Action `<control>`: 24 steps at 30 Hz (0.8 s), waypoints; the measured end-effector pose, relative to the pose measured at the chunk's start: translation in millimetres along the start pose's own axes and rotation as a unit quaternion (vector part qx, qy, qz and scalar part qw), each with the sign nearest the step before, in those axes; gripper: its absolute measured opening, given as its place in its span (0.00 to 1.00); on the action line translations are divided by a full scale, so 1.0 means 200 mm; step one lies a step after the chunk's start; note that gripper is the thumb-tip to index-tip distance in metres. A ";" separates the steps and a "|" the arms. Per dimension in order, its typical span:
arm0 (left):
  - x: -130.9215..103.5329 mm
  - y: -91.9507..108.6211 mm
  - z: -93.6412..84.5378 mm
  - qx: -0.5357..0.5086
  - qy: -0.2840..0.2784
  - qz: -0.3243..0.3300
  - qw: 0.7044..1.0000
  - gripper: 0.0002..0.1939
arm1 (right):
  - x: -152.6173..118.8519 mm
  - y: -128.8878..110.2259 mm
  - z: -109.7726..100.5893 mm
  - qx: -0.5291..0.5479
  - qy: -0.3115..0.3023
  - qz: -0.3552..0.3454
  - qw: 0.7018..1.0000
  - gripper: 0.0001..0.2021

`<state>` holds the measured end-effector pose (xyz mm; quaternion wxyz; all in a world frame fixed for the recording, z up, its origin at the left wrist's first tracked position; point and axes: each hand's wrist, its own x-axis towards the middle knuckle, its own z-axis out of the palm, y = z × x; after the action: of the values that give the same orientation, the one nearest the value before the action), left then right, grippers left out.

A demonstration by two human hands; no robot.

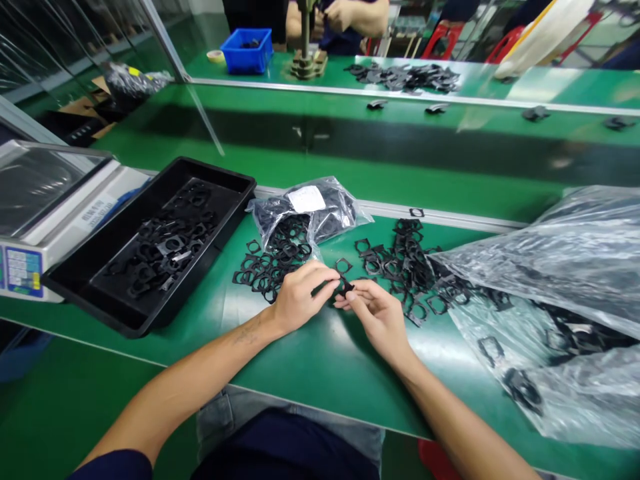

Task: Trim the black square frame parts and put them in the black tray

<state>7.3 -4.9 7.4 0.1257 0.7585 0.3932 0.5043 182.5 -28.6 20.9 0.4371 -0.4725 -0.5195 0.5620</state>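
My left hand [301, 293] and my right hand [381, 316] meet above the green table, both closed in a pinch on one small black plastic part [345, 286]. Fingers cover much of it. Just beyond lies a single square black frame with a round opening [343, 265]. A heap of similar black parts [280, 261] spreads to the left of my left hand, in front of a clear plastic bag [330, 212] with a white label. Another pile of black parts [407, 257] lies beyond my right hand.
On the left, a black tray [107, 297] with loose black parts stands beside a weighing scale [70, 207]. A large clear bag [560, 247] of parts covers the right side. Across the green belt are a blue bin [247, 52], more parts [407, 77] and a co-worker's hands [345, 15].
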 end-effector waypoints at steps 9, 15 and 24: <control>-0.01 0.01 0.02 -0.005 0.017 0.041 0.999 0.04 | 0.01 0.01 0.00 -0.037 0.012 -0.032 0.999 0.16; 0.00 0.02 0.01 -0.063 0.032 -0.018 0.997 0.03 | 0.00 0.00 -0.01 -0.114 0.047 -0.108 0.986 0.12; 0.00 0.01 0.00 -0.153 0.008 -0.090 0.984 0.04 | -0.01 -0.01 -0.02 -0.231 0.061 -0.190 0.952 0.11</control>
<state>8.4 -6.2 9.6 0.2824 0.6878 0.3788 0.5511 186.6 -28.9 22.4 0.4457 -0.4865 -0.6873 0.3036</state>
